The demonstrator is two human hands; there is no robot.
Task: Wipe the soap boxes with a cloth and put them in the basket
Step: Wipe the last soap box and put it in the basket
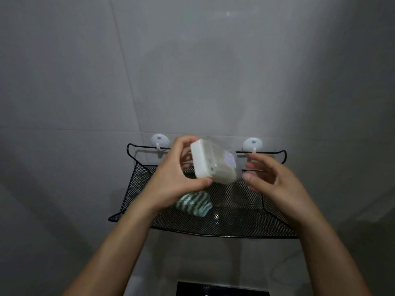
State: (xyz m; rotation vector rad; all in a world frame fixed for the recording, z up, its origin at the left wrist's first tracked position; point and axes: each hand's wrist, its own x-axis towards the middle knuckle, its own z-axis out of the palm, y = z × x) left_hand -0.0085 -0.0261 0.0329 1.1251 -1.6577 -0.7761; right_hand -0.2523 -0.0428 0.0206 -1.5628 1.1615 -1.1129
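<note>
Risk: we hold the soap box point(210, 162) tilted above the basket point(136, 184) in the left hand point(173, 178) only, thumb beneath, fingers point(186, 142) curled over its far edge. A smooth case may slip and drop. The right hand point(275, 180) hovers just beside it, fingers relaxed, grasping nothing. The cloth point(195, 202) lies in the basket, below the left hand.

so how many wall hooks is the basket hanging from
2. One white round wall hook holds the black wire mesh basket at the top left, another white round wall hook at the top right. The hands may hide more.
</note>
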